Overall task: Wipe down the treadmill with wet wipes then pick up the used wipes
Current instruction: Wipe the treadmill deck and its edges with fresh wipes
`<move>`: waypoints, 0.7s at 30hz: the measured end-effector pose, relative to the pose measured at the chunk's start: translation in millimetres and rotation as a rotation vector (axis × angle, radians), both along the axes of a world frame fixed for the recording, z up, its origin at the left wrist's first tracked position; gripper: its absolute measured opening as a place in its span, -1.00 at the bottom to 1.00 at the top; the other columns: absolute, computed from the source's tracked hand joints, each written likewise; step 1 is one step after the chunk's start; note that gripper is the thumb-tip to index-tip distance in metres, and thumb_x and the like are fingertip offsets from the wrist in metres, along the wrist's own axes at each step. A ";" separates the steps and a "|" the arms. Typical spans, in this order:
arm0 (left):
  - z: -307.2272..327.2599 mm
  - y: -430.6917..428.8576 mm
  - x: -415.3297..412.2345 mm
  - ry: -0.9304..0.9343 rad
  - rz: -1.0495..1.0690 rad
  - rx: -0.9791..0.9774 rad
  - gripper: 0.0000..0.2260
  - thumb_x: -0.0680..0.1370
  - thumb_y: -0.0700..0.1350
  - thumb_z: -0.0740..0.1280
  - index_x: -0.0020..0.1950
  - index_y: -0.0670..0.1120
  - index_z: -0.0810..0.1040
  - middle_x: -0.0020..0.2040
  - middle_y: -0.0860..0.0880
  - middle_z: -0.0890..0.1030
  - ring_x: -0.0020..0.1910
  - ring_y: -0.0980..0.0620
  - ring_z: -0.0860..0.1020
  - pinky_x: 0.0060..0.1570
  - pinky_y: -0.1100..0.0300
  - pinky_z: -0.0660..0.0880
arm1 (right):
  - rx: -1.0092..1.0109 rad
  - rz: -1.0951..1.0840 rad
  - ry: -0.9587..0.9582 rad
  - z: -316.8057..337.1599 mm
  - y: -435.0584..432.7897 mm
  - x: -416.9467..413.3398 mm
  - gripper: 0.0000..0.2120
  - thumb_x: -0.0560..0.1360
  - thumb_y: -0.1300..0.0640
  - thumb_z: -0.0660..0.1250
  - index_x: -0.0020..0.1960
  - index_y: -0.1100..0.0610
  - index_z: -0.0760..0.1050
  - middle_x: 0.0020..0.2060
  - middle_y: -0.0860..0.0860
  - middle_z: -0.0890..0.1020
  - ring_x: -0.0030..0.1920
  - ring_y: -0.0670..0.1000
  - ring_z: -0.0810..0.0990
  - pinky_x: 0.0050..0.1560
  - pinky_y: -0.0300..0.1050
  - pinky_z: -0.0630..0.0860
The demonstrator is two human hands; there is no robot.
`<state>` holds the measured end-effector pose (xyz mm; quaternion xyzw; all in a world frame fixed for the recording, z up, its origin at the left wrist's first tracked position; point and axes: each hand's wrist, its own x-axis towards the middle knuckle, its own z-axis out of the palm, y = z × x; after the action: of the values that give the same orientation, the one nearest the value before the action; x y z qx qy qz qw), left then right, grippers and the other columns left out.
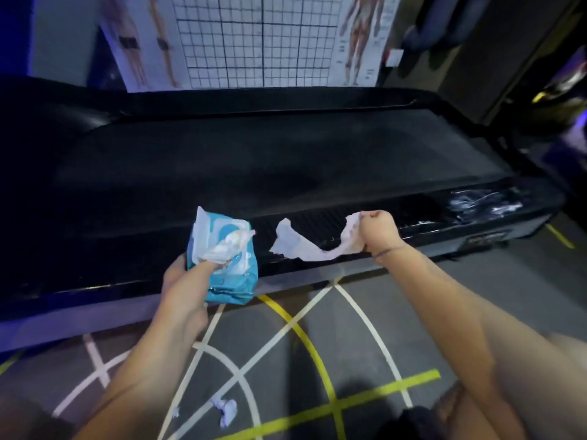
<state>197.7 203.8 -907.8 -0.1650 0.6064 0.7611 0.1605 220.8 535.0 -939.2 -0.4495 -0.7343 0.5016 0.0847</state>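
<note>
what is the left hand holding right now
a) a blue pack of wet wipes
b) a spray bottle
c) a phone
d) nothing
a: the left hand grips the blue pack of wet wipes, its lid flipped open, while the right hand holds a loose wipe over the near edge of the treadmill.

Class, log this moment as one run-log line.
left hand: holds wipe pack | right hand: grips loose wipe by treadmill | floor: crumpled wipe
</note>
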 end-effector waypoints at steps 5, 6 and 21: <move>6.1 9.9 4.2 0.035 -0.029 -0.066 -0.76 0.55 -0.30 0.47 0.16 -0.04 0.65 0.00 -0.15 0.75 -0.11 -0.11 0.75 -0.21 0.07 0.65 | 0.075 -0.316 0.137 24.1 19.0 -16.8 -0.72 0.65 0.14 0.19 0.27 0.23 0.53 0.19 0.17 0.61 0.21 0.20 0.60 0.08 -0.05 0.51; 7.4 10.7 4.2 0.047 -0.031 -0.080 -0.77 0.55 -0.30 0.47 0.13 -0.03 0.66 -0.01 -0.14 0.76 -0.12 -0.10 0.75 -0.20 0.06 0.66 | 0.130 -0.358 0.113 32.2 25.3 -19.3 -0.73 0.67 0.12 0.17 0.27 0.21 0.51 0.20 0.17 0.61 0.20 0.20 0.60 0.07 -0.04 0.49; -17.0 -0.9 13.0 0.012 0.010 -0.089 -0.65 0.57 -0.27 0.47 0.31 0.01 0.61 0.04 -0.13 0.76 -0.06 -0.14 0.76 -0.20 0.00 0.67 | 0.687 0.641 0.074 -21.4 -66.7 -49.5 -0.72 0.67 0.04 0.21 0.02 0.23 0.59 -0.01 0.10 0.61 0.05 0.11 0.60 -0.09 -0.17 0.33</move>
<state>210.7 202.9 -924.8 -0.1702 0.6399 0.7351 0.1454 171.3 468.3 -960.6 -0.1279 -0.9560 0.2459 0.0957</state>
